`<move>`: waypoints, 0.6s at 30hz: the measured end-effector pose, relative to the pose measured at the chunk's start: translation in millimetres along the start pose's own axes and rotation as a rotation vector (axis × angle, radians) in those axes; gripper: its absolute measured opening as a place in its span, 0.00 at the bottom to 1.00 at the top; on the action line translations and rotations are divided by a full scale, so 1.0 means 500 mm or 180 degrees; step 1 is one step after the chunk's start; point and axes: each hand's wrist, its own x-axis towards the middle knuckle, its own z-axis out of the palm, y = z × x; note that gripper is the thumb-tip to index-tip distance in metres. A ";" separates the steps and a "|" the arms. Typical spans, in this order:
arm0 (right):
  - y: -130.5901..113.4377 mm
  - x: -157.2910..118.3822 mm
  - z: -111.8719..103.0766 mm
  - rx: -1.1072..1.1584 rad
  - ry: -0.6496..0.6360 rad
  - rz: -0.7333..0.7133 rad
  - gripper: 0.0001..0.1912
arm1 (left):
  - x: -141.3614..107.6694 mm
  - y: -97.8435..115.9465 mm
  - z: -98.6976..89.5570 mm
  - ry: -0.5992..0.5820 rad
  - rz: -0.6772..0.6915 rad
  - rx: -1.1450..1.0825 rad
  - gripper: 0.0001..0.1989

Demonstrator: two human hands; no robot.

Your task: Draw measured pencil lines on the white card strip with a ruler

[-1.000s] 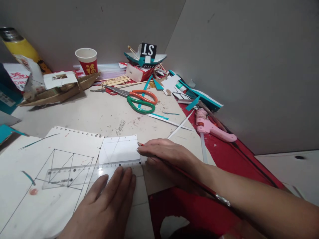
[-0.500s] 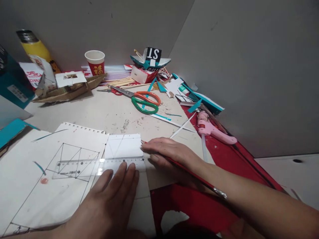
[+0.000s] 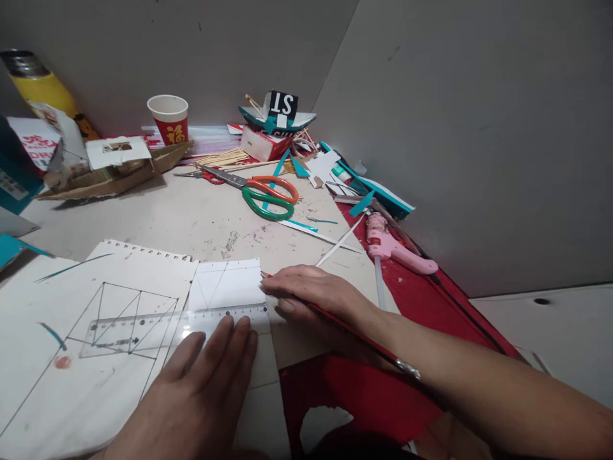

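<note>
ruling/marking step, by the look of it: l. hand lay open, fingers a bit apart, pressing the clear ruler down, gripping nothing. r. hand was curled round the red pencil, its tip at the r. edge of the white card, above the ruler; couldn't tell if tip & card touched. card sat beside the drawn sheet, faint pencil lines on it, ruler across both. scissors & pink glue gun lay apart. next move, i'd say, called for the ruler pinned flat, tip lined up w/ its edge & a light stroke, as a slip would've skewed the line.
</note>
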 end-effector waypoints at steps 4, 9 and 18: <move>-0.003 0.002 -0.002 0.0004 0.0020 -0.0009 0.15 | -0.006 0.006 0.018 0.0016 -0.0046 0.0027 0.35; 0.003 0.000 0.001 -0.0013 0.0008 0.0007 0.16 | -0.006 0.001 0.006 -0.0093 0.0001 0.0045 0.34; -0.050 0.020 -0.026 0.1584 -0.0010 0.1821 0.14 | -0.004 -0.003 0.022 0.0121 -0.0061 -0.0123 0.39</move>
